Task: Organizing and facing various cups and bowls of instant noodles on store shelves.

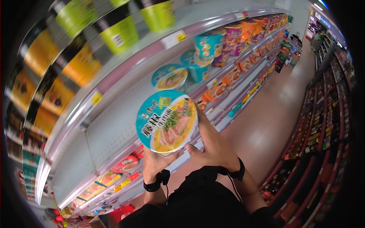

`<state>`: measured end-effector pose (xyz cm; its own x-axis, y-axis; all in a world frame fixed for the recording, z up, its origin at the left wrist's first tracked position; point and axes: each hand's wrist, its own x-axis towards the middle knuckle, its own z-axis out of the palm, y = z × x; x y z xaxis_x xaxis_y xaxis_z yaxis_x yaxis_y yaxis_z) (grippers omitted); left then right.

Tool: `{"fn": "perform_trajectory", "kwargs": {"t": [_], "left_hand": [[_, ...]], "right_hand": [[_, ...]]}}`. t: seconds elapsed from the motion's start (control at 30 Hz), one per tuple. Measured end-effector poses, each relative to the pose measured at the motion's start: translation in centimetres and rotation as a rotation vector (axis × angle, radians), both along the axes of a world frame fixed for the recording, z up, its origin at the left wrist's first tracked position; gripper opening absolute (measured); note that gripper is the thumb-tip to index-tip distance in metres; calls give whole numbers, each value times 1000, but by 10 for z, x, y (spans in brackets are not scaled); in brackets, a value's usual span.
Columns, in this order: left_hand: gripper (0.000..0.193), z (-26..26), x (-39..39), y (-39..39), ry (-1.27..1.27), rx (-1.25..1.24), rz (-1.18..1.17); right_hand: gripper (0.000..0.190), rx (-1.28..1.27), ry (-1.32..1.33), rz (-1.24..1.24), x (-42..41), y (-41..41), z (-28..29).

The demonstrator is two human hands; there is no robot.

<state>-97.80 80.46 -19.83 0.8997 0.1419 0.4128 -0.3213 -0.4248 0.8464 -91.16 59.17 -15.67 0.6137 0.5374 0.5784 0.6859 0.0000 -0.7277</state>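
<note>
A round instant noodle bowl (168, 122) with a teal and yellow lid is held in front of me, its lid facing up towards the camera. My left hand (158, 164) grips it from below at its near side, the fingers mostly hidden under it. Around its right side wraps my right hand (212, 146), thumb near the lower rim. Just beyond it, a matching noodle bowl (171, 77) sits on the white shelf (114, 111). Behind that are stacked teal noodle tubs (208, 45).
Green cups (119, 34) and yellow tubs (81, 65), somewhat blurred, stand on the upper shelf. Lower shelves carry red bowls (125, 164) and orange bowls (216, 91). The tiled aisle floor (256, 119) runs right, past racks of bottles (310, 148) and stacked boxes (283, 54).
</note>
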Motion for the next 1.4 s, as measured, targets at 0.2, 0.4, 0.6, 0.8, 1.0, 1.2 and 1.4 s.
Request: {"fn": "perform_trajectory", "kwargs": {"t": [0.2, 0.4, 0.6, 0.8, 1.0, 1.2, 1.4], "left_hand": [[116, 24, 95, -29, -169, 32, 268], [113, 48, 151, -48, -204, 218, 454], [90, 58, 197, -61, -50, 74, 458], [89, 63, 202, -81, 35, 208, 631], [90, 47, 211, -91, -2, 247, 759], [106, 40, 210, -90, 33, 321, 819], [126, 45, 176, -111, -86, 649, 910]], "right_hand": [[87, 104, -39, -23, 101, -16, 23], [85, 190, -4, 68, 177, -8, 29], [78, 174, 3, 87, 241, 6, 16], [79, 107, -82, 108, 249, 1, 10], [76, 34, -54, 128, 254, -9, 7], [77, 7, -174, 103, 249, -25, 3], [48, 244, -29, 254, 230, -52, -7]]}}
